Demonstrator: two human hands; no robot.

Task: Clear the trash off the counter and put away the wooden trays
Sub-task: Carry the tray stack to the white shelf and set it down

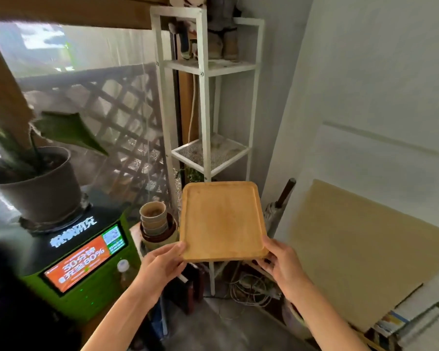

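Putting-away step, judged: one tray [222, 220] is held up in the air by both hands, in front of the white rack [205, 97].

Left hand [162, 264] clamps the tray's near-left corner, thumb on top, fingers [180, 271] under. Right hand [280, 262] clamps the near-right corner the same way, thumb along the right edge. Both hands are closed on the tray, neither spread wide. The tray touches nothing else.

Key relation: the tray runs straight away from the fingers, its far edge towards the rack, its top face tilted up at the camera. It looks roughly square, so no clear long axis. The mesh shelf [211, 153] lies beyond and above the far edge, apart from it. Hands sit symmetric on the near edge; neither is clearly nearer the rack. If the shelf is the target, which is only a guess, the tray needs lifting and pushing forward between the rack's front posts.

Counts: trays 1, empty, no trash on it. Hands 2. Rack shelves seen 2, the mesh one and a solid one [211, 65] higher up carrying figures. Potted plant [36, 183] 1, on the green machine [84, 259] at left. Cup stack [154, 222] 1, just left of the tray; cup number too blurred to count. No table in view.
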